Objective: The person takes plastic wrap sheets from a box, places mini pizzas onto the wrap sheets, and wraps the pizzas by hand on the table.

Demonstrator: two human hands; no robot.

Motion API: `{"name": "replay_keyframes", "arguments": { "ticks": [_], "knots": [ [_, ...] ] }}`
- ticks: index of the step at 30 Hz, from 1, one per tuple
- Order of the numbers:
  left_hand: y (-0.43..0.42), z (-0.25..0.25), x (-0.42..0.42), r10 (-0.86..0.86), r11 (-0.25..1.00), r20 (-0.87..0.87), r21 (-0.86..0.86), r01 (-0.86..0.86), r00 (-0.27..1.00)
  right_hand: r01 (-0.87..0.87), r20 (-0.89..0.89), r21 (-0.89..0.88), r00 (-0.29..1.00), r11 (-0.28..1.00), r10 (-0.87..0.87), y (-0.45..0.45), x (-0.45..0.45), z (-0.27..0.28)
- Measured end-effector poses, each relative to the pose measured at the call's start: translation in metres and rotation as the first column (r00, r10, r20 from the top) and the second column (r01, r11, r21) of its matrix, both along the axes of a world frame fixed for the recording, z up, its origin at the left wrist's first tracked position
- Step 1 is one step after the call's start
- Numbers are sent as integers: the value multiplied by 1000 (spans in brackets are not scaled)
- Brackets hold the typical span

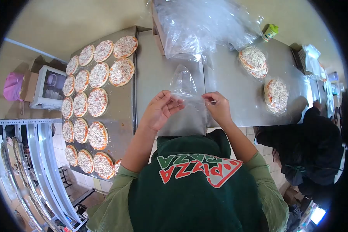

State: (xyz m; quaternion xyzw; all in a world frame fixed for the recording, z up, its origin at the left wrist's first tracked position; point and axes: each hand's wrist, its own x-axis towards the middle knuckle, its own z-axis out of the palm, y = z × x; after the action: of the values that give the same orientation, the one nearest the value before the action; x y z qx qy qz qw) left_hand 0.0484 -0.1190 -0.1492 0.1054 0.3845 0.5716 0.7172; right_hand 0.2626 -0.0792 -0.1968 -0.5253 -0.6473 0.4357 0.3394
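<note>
A clear plastic bag (pixel 184 83) stretches between my two hands above the metal table. My left hand (pixel 161 109) holds its left edge, fingers curled with the palm partly turned up. On the other side my right hand (pixel 217 107) pinches the bag's right edge between thumb and fingers. To the left, rows of topped pizzas (pixel 98 102) lie uncovered on a dark metal surface (pixel 121 112). Two pizzas in clear plastic, one farther back (pixel 253 62) and one nearer (pixel 276 96), rest on the table (pixel 236 100) to the right.
A heap of clear bags (pixel 197 25) lies at the back centre beside a cardboard box (pixel 157 34). A green container (pixel 270 32) stands behind the wrapped pizzas. At the right is a person in dark clothing (pixel 317 147). Metal racks (pixel 46 166) stand lower left.
</note>
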Motion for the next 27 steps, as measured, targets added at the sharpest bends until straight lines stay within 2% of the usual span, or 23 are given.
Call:
{"name": "replay_keyframes", "arguments": {
  "ticks": [2, 3, 4, 5, 7, 8, 9, 11, 12, 14, 17, 18, 19, 20, 21, 22, 24, 25, 26, 27],
  "knots": [
    [2, -18, 12, 29, 998, 101, 46, -34, 994, 38, -70, -16, 997, 999, -39, 7, 7, -11],
    [4, -30, 15, 35, 994, 1, 108, -35, 999, 73, -327, -227, 933, 971, -146, 10, 5, -9],
    [6, -42, 18, 48, 985, -98, 169, -31, 994, 43, -530, -430, 796, 902, -291, 12, -2, -2],
    [6, -52, 22, 67, 974, -192, 227, -22, 979, -46, -653, -601, 604, 798, -457, 11, -10, 7],
    [6, -53, 57, 238, 967, -387, 176, -182, 891, -460, -859, -508, 324, 728, -395, -20, -21, 43],
    [5, -50, 71, 308, 951, -481, 161, -263, 821, -267, -739, -652, 433, 710, -516, -20, -24, 43],
    [1, -38, 77, 207, 974, -391, -7, -228, 897, -60, -580, -760, 512, 647, -633, -20, -26, 43],
    [0, -12, 87, 65, 946, -139, -306, -106, 988, -152, -595, -761, 551, 631, -585, 0, -7, -10],
    [0, -24, 88, 121, 949, -214, -262, -176, 969, -201, -604, -760, 571, 618, -556, 9, 4, -28],
    [6, -58, 87, 214, 945, -362, -160, -286, 907, -182, -615, -720, 615, 669, -494, 26, 17, -40],
    [5, -40, 88, 236, 942, -113, -218, -256, 965, -148, -587, -678, 698, 720, -409, 28, 37, -54],
    [5, -41, 94, 239, 930, -130, -255, -265, 962, -140, -579, -652, 726, 745, -370, 30, 40, -54],
    [7, -42, 103, 247, 915, -148, -289, -281, 958, -22, -455, -607, 830, 795, -324, 25, 35, -56],
    [9, -43, 108, 244, 901, -172, -323, -288, 955, -28, -346, -375, 931, 926, -112, 16, 29, -57],
    [15, -55, 108, 262, 899, -279, -277, -338, 924, -85, -170, -124, 983, 989, 63, 6, 23, -60],
    [21, -66, 108, 287, 890, -378, -235, -391, 880, -203, 58, 111, 979, 973, 197, -9, 18, -66],
    [16, -73, 108, 291, 891, -349, -241, -386, 891, -223, 46, 55, 974, 973, 221, -16, 22, -106],
    [9, -40, 109, 266, 903, -216, -285, -322, 939, 4, -83, -222, 996, 975, -23, 15, 45, -125],
    [5, -22, 109, 241, 914, -74, -319, -252, 968, 104, -105, -327, 984, 939, -145, 36, 73, -135],
    [5, -33, 104, 266, 907, -82, -315, -278, 961, 202, -122, -424, 953, 883, -276, 57, 100, -145]
  ]
}}
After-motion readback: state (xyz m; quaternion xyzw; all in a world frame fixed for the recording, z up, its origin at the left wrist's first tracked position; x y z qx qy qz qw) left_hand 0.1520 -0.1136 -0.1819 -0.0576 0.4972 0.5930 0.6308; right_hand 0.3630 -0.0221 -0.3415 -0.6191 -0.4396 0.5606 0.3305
